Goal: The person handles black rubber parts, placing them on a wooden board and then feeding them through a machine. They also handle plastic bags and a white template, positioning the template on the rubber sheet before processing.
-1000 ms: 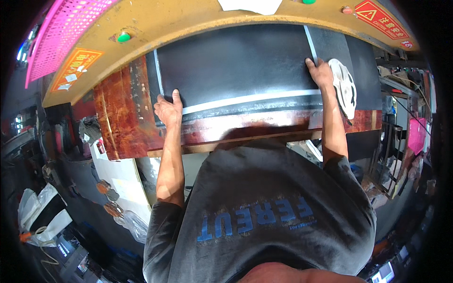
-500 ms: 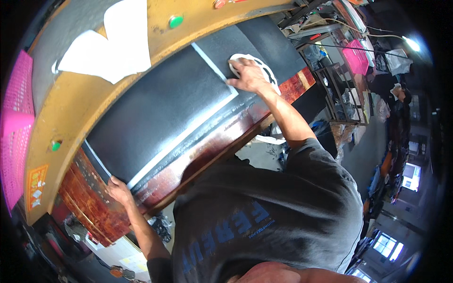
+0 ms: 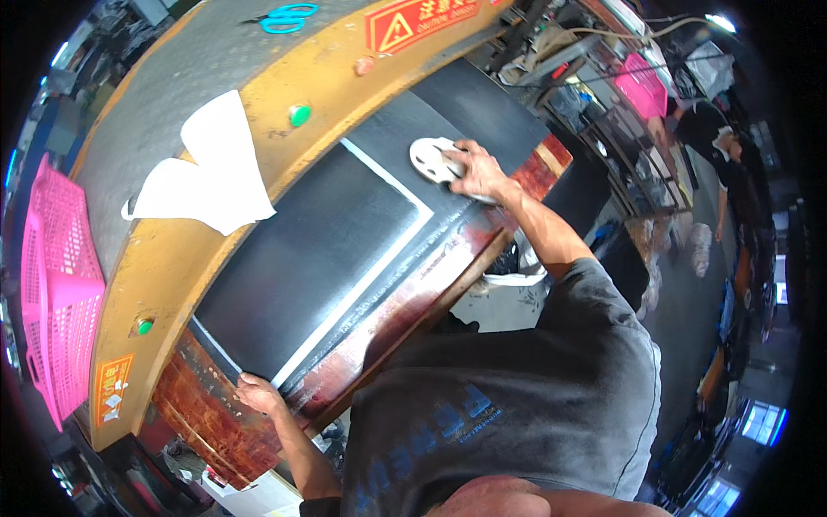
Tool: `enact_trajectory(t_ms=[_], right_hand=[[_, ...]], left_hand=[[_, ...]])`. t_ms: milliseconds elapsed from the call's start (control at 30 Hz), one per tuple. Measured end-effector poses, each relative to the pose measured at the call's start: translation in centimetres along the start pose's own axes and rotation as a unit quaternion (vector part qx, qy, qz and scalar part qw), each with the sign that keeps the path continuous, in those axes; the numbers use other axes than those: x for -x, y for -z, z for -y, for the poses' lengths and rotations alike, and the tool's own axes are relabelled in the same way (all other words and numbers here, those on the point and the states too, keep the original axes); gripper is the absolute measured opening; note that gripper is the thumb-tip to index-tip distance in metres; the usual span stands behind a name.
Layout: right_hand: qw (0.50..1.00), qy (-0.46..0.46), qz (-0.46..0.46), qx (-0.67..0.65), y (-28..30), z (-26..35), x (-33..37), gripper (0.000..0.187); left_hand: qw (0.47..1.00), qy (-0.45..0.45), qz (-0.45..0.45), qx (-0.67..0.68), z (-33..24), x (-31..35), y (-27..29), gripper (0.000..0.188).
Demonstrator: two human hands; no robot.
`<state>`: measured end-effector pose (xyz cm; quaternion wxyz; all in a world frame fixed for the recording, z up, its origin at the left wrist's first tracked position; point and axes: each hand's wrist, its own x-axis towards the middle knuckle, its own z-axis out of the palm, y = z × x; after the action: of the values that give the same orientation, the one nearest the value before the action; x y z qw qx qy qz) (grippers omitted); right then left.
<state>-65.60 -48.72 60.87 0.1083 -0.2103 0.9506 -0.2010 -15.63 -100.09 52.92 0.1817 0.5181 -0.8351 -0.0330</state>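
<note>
Yellow framing [image 3: 185, 258], overlapped by white sheeting [image 3: 207, 168], stands beyond the right grip [image 3: 481, 174].

Glare whitens the reddish tabletop [image 3: 211, 414] and hazes the black sheet [image 3: 301, 250]; windows [image 3: 765, 422] glow at the dim right; fisheye distortion bows the far yellow frame [image 3: 168, 276].

The right hand [image 3: 481, 175] covers part of the white cut-out piece [image 3: 426, 157], so its full outline is hidden. The yellow machine beam [image 3: 336, 86] hides the black sheet's [image 3: 310, 250] far edge. Whether the left hand's [image 3: 258, 394] fingers reach beneath the sheet cannot be seen. The left sleeve [image 3: 320, 507] is cut off below. At right, another person [image 3: 705, 127] is blurred, and clutter [image 3: 567, 96] is too small to identify.
</note>
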Motion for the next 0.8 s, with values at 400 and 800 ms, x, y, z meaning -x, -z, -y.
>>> enact_trajectory(t_ms=[400,800], right_hand=[[0.287,-0.001,-0.066,-0.956,3.8,-6.0,15.6,0.068],[0.326,-0.108,-0.259,-0.903,-0.1,-11.7,19.6,0.062]], left_hand=[[0.994,-0.099,-0.046,0.0,1.1,-1.1,-0.5,0.057],[0.993,-0.106,-0.044,-0.023,2.4,-1.7,-1.6,0.056]])
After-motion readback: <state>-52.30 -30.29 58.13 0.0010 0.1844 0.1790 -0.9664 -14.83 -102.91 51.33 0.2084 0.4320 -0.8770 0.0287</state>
